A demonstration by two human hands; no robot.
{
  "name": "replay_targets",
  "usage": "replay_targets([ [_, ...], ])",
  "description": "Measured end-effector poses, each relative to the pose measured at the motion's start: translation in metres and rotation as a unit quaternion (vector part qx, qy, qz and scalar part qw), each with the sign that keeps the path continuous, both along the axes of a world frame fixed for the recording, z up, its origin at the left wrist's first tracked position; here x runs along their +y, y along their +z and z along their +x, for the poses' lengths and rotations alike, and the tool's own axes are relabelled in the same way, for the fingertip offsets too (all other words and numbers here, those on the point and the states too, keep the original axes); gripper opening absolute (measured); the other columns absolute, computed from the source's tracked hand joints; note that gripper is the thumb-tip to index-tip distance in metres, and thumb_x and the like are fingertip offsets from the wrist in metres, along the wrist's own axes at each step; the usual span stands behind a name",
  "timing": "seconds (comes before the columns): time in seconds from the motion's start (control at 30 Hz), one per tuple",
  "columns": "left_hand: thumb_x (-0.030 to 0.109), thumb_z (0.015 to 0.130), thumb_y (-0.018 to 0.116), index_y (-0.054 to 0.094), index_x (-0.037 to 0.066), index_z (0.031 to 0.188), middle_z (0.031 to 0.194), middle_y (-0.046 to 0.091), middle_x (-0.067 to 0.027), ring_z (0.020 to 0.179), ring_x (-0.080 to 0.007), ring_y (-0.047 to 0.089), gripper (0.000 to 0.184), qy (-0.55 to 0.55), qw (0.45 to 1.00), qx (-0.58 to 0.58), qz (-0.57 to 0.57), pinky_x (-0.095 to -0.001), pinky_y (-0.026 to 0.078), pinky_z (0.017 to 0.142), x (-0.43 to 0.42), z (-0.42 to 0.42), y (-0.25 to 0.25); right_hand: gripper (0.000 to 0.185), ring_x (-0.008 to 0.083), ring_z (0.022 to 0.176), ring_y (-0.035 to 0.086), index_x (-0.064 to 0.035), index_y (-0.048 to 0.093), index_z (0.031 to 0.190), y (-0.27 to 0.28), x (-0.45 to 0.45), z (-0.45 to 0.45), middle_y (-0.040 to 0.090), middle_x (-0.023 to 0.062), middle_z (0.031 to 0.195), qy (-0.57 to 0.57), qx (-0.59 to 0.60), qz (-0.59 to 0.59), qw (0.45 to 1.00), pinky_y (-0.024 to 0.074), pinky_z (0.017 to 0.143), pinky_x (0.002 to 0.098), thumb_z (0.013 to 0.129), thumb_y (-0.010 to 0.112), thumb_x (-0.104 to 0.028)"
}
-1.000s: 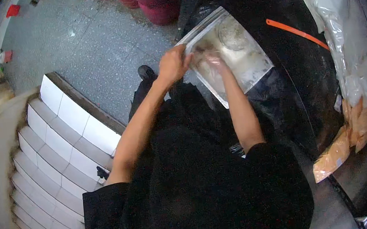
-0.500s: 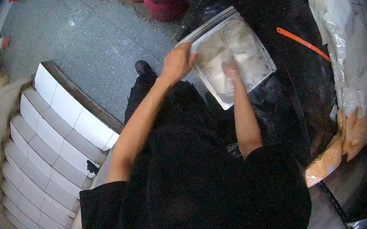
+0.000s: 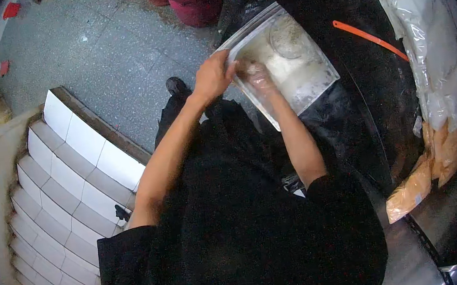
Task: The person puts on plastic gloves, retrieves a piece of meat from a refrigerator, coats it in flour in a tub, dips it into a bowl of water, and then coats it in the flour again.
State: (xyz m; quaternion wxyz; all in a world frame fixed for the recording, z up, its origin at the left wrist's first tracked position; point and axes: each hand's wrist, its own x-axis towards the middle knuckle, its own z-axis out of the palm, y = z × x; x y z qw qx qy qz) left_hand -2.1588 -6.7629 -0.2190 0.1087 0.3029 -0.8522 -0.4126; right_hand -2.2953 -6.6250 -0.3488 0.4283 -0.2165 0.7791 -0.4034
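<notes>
A square metal tray (image 3: 313,82) holds pale, powdery material (image 3: 282,66) that looks like flour. My left hand (image 3: 213,77) grips the tray's left rim, its thumb reaching over the edge. Inside the tray, near that same side, my right hand (image 3: 258,76) is down in the powder. Its fingers are blurred and partly covered, so whether they hold anything does not show. A round, clear-rimmed thing (image 3: 289,39), perhaps a bowl or sieve, lies at the tray's far end with powder in it.
An orange strip (image 3: 367,37) lies on the dark surface (image 3: 362,102) to the right, beside clear plastic bags (image 3: 428,58). Dark red drums (image 3: 192,0) stand on the grey floor (image 3: 112,48). White-tiled steps (image 3: 64,164) are on the left.
My right hand has moved left through the powder, from the tray's middle to its left side. My left hand stays on the rim. The view has shifted slightly.
</notes>
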Motion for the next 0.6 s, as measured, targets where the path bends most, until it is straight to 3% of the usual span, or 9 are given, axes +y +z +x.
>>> replay_targets([
  [0.1,0.027,0.08,0.056,0.053,0.002,0.103,0.092,0.058,-0.0201,0.085,-0.0386,0.056,0.034,-0.009,1.0,-0.019,0.017,-0.0462,0.045,0.071,-0.004,-0.001,0.003,0.06,0.0356,0.109,0.048,0.0063,0.044,0.119,-0.004,0.013,-0.02,0.051,0.0229,0.116,0.02,0.201,0.159,0.966,0.0402,0.089,0.0432,0.082,0.054,-0.041],
  [0.2,0.027,0.08,0.056,0.053,0.001,0.102,0.092,0.058,-0.0202,0.085,-0.0385,0.056,0.034,0.005,1.0,-0.018,0.019,-0.0461,0.045,0.071,-0.003,-0.001,0.008,0.073,0.0362,0.115,0.044,0.0058,0.033,0.128,0.007,0.032,-0.03,0.045,0.0244,0.124,0.043,0.309,0.235,0.92,0.0381,0.093,0.0422,0.081,0.054,-0.046],
  [0.23,0.027,0.08,0.057,0.053,0.001,0.102,0.092,0.058,-0.0202,0.085,-0.0385,0.056,0.035,0.008,1.0,-0.013,0.013,-0.046,0.045,0.071,-0.002,-0.001,0.007,0.064,0.0259,0.098,0.051,-0.0009,0.045,0.121,-0.072,0.06,-0.035,0.054,0.0151,0.109,0.088,0.572,0.155,0.8,0.0405,0.088,0.0369,0.076,0.062,-0.042],
  [0.3,0.027,0.08,0.057,0.053,0.001,0.103,0.093,0.058,-0.0203,0.086,-0.0386,0.056,0.035,0.007,1.0,-0.007,0.014,-0.046,0.045,0.072,0.0,0.0,0.004,0.062,0.0249,0.098,0.05,-0.0005,0.042,0.123,-0.102,0.086,-0.039,0.052,0.0141,0.112,0.155,0.442,0.133,0.873,0.04,0.087,0.0379,0.078,0.06,-0.039],
  [0.4,0.027,0.08,0.056,0.053,0.001,0.103,0.093,0.058,-0.0203,0.086,-0.0387,0.056,0.036,0.002,1.0,-0.002,0.018,-0.046,0.045,0.072,-0.003,-0.001,0.005,0.06,0.0235,0.097,0.048,0.0,0.037,0.126,-0.11,0.093,-0.045,0.05,0.0126,0.116,0.246,0.229,0.087,0.938,0.0393,0.086,0.0393,0.081,0.057,-0.034],
  [0.47,0.027,0.08,0.056,0.053,0.001,0.104,0.094,0.058,-0.0203,0.087,-0.0386,0.056,0.036,0.003,1.0,0.002,0.014,-0.046,0.045,0.073,-0.002,0.001,0.006,0.055,0.0223,0.095,0.049,-0.0005,0.038,0.126,-0.098,0.091,-0.039,0.051,0.0126,0.114,0.15,0.024,0.064,0.986,0.0398,0.084,0.0389,0.083,0.054,-0.03],
  [0.5,0.027,0.08,0.056,0.053,0.001,0.104,0.095,0.058,-0.0203,0.087,-0.0386,0.056,0.036,0.001,1.0,-0.004,0.012,-0.046,0.045,0.073,-0.002,0.001,0.006,0.052,0.0217,0.093,0.051,-0.0011,0.039,0.126,-0.05,0.079,-0.026,0.054,0.0131,0.11,0.023,-0.106,0.057,0.992,0.0406,0.083,0.0379,0.084,0.053,-0.028],
  [0.57,0.027,0.08,0.056,0.053,0.001,0.105,0.095,0.058,-0.0201,0.087,-0.0386,0.056,0.036,-0.001,1.0,-0.013,0.008,-0.0461,0.045,0.073,-0.003,-0.001,0.006,0.047,0.0214,0.092,0.052,-0.0032,0.042,0.124,0.008,0.03,0.0,0.057,0.0138,0.106,-0.12,-0.134,0.124,0.976,0.0415,0.083,0.0363,0.084,0.052,-0.027],
  [0.6,0.027,0.08,0.056,0.053,0.002,0.104,0.095,0.058,-0.0202,0.087,-0.0386,0.056,0.035,0.003,1.0,-0.003,0.004,-0.0462,0.045,0.073,-0.002,-0.002,0.005,0.047,0.0224,0.094,0.052,-0.0028,0.042,0.124,0.011,0.022,0.007,0.056,0.0142,0.108,-0.138,-0.141,0.124,0.972,0.0409,0.084,0.0368,0.084,0.052,-0.026],
])
